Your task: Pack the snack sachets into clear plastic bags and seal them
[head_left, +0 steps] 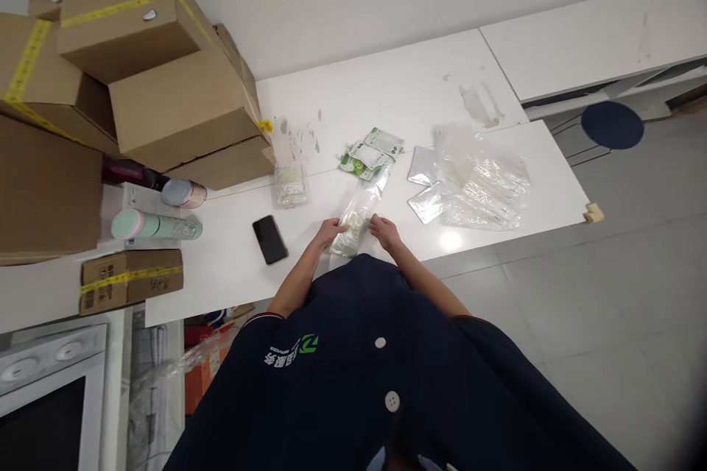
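A long clear plastic bag lies on the white table close to my body. Inside its near end is a pale green and white packet. My left hand grips the bag's left edge, fingers closed on the plastic. On the opposite edge, my right hand pinches the bag by its right side. Just beyond the bag's far end, several green and white pouches overlap in a loose pile. A wrapped stack of packets sits to the left of them.
Silver pouches and a spread of clear plastic bags lie to the right. A black phone rests at left. Cardboard boxes, a mint green bottle and a small taped box crowd the left end. A blue stool stands right.
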`<control>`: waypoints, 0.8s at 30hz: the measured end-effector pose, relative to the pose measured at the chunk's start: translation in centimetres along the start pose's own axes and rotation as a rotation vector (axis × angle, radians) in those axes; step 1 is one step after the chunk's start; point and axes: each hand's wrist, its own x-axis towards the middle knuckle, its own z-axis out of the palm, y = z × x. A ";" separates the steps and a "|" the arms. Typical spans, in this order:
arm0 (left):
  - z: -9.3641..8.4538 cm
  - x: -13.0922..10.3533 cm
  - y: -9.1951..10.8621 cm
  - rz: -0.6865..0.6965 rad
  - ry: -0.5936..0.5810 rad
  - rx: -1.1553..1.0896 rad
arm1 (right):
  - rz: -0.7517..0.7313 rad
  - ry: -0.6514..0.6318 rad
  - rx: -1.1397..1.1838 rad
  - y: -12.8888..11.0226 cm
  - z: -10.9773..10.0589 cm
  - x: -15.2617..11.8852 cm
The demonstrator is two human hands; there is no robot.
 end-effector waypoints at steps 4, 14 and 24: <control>0.0 -1.8 -0.2 -0.009 -0.036 -0.186 | -0.027 -0.003 0.076 -0.4 1.3 0.1; 0.4 -4.6 1.7 0.152 -0.229 -0.277 | -0.073 0.067 -0.038 -1.6 2.4 -0.7; 0.4 -7.0 3.9 0.316 -0.178 0.222 | -0.323 -0.397 -0.837 -4.9 1.4 -1.7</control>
